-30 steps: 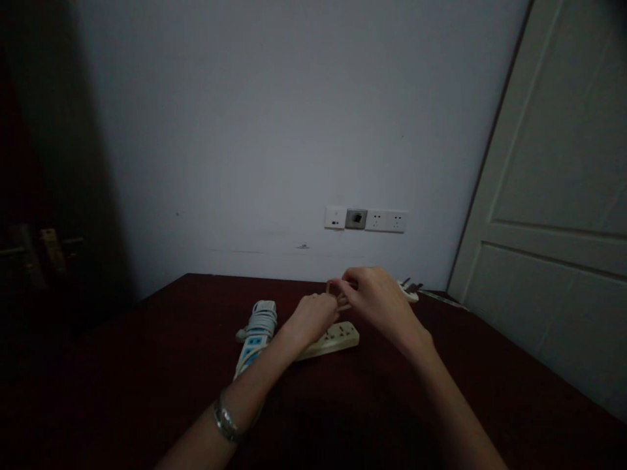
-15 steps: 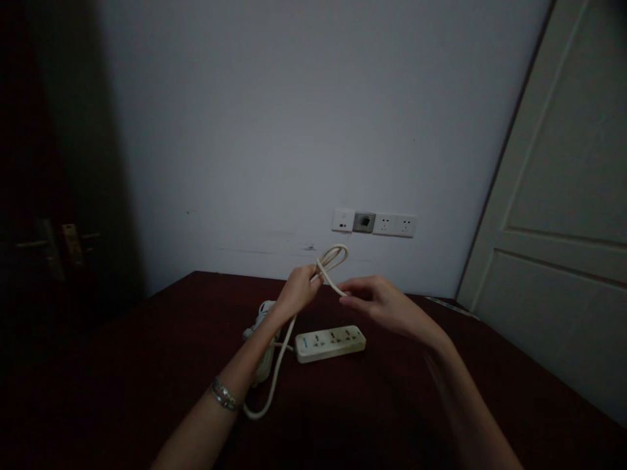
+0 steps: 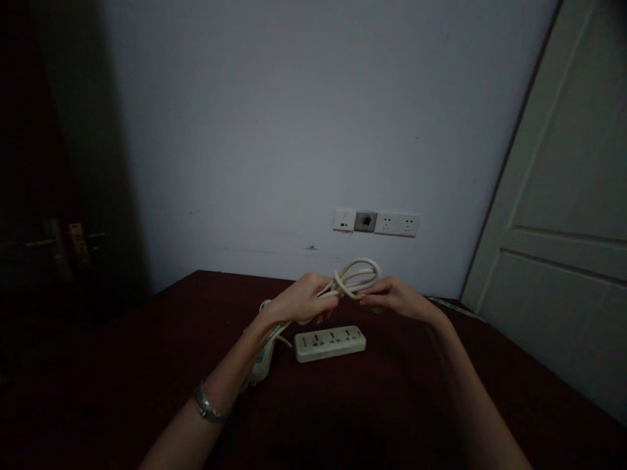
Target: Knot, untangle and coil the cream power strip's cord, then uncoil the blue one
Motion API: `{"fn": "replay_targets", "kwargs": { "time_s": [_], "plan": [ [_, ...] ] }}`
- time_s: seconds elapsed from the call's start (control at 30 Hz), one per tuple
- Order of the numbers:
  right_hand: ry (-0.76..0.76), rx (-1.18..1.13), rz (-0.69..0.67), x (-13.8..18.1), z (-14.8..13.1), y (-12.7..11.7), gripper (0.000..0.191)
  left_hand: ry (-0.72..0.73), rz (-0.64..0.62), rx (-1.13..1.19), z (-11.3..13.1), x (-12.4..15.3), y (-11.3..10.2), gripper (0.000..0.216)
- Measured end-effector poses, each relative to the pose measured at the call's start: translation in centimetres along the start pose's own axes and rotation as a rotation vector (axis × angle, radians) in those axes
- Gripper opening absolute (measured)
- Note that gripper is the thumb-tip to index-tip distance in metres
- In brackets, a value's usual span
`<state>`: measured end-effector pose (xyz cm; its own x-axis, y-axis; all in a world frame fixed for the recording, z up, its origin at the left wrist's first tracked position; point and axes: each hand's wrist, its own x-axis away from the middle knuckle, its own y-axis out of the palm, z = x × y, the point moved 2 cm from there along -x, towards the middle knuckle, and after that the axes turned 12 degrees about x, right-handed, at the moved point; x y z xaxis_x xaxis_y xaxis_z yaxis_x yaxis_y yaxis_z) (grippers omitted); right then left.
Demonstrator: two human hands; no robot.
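Both hands are raised above a dark red table. My left hand is closed round a cream power cord, which loops between the two hands. My right hand pinches the right side of those loops. The cord hangs down from my left hand toward a cream power strip lying flat on the table just below the hands. A second, white and blue power strip with its cord wound round it lies to the left, mostly hidden behind my left forearm, which wears a metal bracelet.
A row of wall sockets sits on the pale wall behind the table. A white panelled door stands at the right. A dark door with a brass handle is at the far left. A flat pale object lies at the table's back right.
The hands rose from the table with the cord. The single loop held by my left hand has grown to several loops, and my right hand has closed on them.
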<state>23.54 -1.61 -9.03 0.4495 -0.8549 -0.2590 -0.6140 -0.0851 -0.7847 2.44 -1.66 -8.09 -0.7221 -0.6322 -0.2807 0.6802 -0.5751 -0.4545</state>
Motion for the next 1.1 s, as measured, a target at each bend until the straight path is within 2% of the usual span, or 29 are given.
{"fn": "replay_targets", "kwargs": {
  "time_s": [0.1,0.2,0.27,0.33,0.4,0.57,0.63,0.7,0.83,1.0,1.1],
  "plan": [
    [-0.143,0.115,0.088,0.1,-0.7,-0.5,0.024,-0.024,-0.149,0.062,0.1,0.2,0.7,0.017],
    [-0.286,0.391,0.313,0.1,-1.6,-1.0,0.02,-0.047,-0.271,0.133,0.1,0.3,0.7,0.019],
    [-0.268,0.594,0.493,0.1,-2.1,-1.0,0.016,-0.05,-0.292,0.135,0.0,0.3,0.3,0.02],
    [-0.183,0.669,0.567,0.0,-2.4,-0.7,0.018,-0.032,-0.293,0.088,-0.1,0.2,-0.1,0.019],
    [-0.143,0.552,0.514,-0.2,-2.9,0.0,0.025,0.008,-0.303,0.0,-0.1,0.1,-0.3,0.017],
    [-0.114,-0.092,0.195,-1.1,-3.7,2.1,0.048,0.221,-0.275,-0.29,0.1,0.0,-0.3,0.016],
    [-0.06,-0.282,0.189,-1.4,-3.6,2.4,0.05,0.265,-0.247,-0.342,0.1,-0.1,-0.3,0.022],
    [0.001,-0.42,0.218,-1.6,-3.3,2.4,0.044,0.266,-0.214,-0.406,-0.1,-0.1,-0.4,0.027],
    [0.062,-0.524,0.248,-1.2,-3.1,2.0,0.037,0.254,-0.137,-0.56,-0.2,0.0,-0.6,0.029],
    [-0.035,-0.488,0.261,-1.0,-3.7,2.0,0.045,0.302,-0.063,-0.765,-0.5,-0.2,-1.0,0.023],
    [-0.076,-0.373,0.391,-1.6,-4.1,2.7,0.044,0.295,0.016,-0.889,-1.1,-0.4,-1.5,0.025]
  ]
}}
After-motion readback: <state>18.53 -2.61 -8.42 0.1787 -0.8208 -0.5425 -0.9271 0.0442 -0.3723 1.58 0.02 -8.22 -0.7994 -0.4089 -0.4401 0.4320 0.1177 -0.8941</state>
